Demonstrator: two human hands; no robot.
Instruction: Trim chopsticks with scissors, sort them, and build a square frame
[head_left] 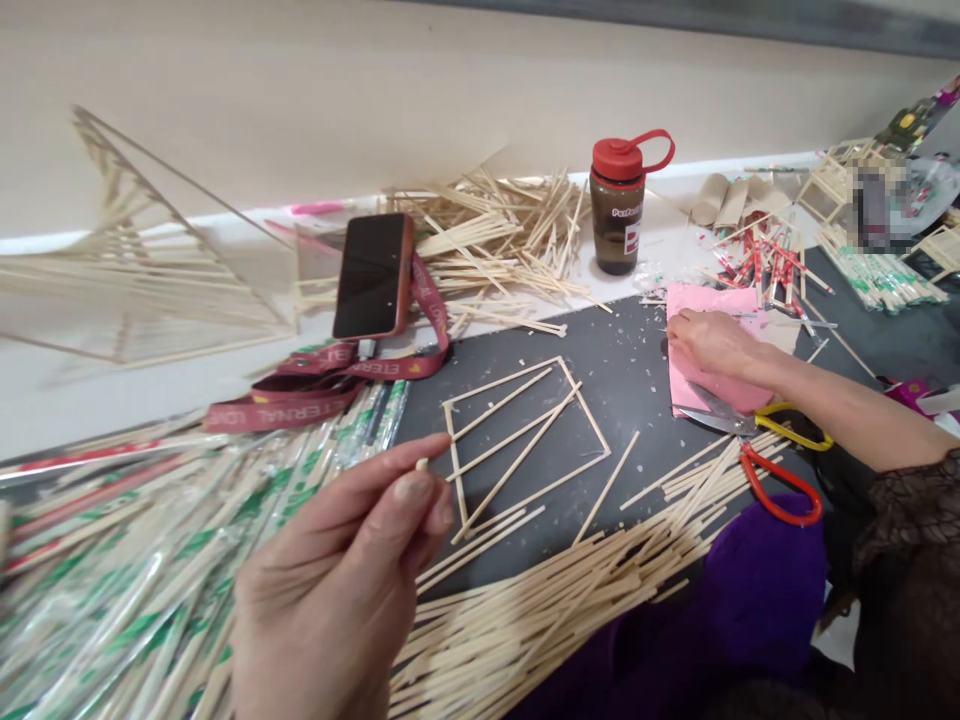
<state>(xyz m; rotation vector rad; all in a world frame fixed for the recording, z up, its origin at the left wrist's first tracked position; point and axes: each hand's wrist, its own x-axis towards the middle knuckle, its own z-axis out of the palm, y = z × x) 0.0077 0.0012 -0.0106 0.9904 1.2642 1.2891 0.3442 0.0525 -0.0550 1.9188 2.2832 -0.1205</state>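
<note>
My left hand (345, 570) is raised in the foreground, thumb and fingers pinched on a thin wooden stick (422, 464). Only the stick's pale tip shows above the thumb. Beyond it, a four-sided frame of wooden sticks (517, 497) lies on the dark tabletop, with several sticks laid across its inside. Out to the right, my right hand (712, 345) rests over pink paper (682, 395), its fingers closed together; what they hold is hidden. Scissors (784, 500) with one red and one yellow handle lie open just below that hand, blades over the paper's edge.
Loose sticks (525, 640) cover the front edge; wrapped chopsticks (150, 580) fill the left. A phone (371, 275) with a maroon lanyard (300, 400), a stick pile (517, 235) and a red-capped bottle (618, 215) stand behind. A stick structure (187, 290) is at far left.
</note>
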